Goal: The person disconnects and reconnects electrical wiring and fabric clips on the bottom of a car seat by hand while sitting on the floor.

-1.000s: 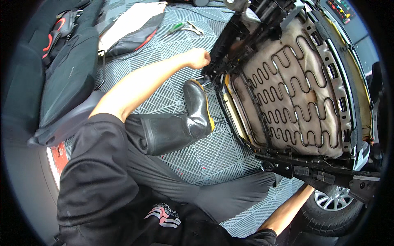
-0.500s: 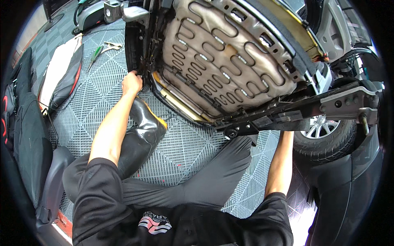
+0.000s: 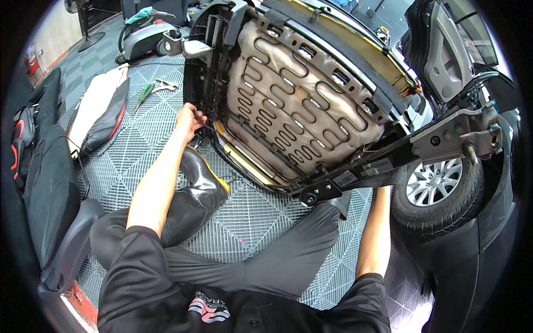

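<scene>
A car seat base (image 3: 302,100) is tipped up in front of me. Its underside shows zigzag wire springs over pale padding. My left hand (image 3: 190,121) is beside the lower left end of its dark metal side frame (image 3: 206,72), fingers curled closed. What they hold, if anything, is too small to make out. On the right, my forearm (image 3: 375,236) passes behind the seat's long side rail (image 3: 383,161), which hides my right hand. A black boot (image 3: 202,169) with a yellow sole edge is below my left hand.
Green-handled pliers (image 3: 145,95) and a smaller metal tool (image 3: 166,85) lie on the grey tile floor (image 3: 261,222). Left of them are a white-and-black seat cover (image 3: 99,111) and a dark seat (image 3: 47,188). A wheel (image 3: 436,191) stands right; a vacuum cleaner (image 3: 147,40) is far left.
The whole view has shifted, so the scene sits lower in the picture. My left hand has moved slightly away from me along the side frame, its fingers now more curled. The right hand stays hidden.
</scene>
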Demonstrator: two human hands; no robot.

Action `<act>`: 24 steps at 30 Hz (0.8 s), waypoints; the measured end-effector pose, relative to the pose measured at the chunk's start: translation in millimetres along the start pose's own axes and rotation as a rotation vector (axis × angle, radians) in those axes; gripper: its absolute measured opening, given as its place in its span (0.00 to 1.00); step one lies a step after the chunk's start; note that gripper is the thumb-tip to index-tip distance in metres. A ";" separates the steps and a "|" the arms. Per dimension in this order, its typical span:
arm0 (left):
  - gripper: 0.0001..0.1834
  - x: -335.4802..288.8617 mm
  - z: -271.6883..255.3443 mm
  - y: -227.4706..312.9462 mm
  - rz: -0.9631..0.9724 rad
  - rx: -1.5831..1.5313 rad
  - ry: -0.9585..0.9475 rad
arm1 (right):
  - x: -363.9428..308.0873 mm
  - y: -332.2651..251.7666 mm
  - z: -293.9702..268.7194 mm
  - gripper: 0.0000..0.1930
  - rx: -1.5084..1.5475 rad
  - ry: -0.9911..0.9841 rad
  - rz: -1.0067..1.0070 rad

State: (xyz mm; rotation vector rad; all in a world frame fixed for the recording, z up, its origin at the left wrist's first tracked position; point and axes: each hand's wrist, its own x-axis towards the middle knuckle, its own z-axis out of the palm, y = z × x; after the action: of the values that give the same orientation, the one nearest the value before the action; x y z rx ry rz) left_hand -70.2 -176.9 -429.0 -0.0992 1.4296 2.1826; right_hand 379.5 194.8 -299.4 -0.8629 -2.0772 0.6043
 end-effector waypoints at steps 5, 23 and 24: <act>0.14 -36.3 4.0 75.8 0.138 -0.276 -0.190 | -1.0 -3.5 -3.5 0.16 -0.010 -0.004 -0.026; 0.17 -128.6 54.6 30.6 0.765 0.929 0.058 | -3.4 0.3 25.9 0.17 0.007 0.060 -0.050; 0.17 -127.4 57.5 30.1 0.779 0.930 0.059 | -5.2 -0.9 30.3 0.17 0.017 0.069 -0.054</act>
State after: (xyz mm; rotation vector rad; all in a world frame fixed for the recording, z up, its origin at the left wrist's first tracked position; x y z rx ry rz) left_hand 38.0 -184.9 -335.8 0.8456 2.6702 1.7429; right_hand 357.1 186.6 -318.7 -0.8045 -2.0237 0.5553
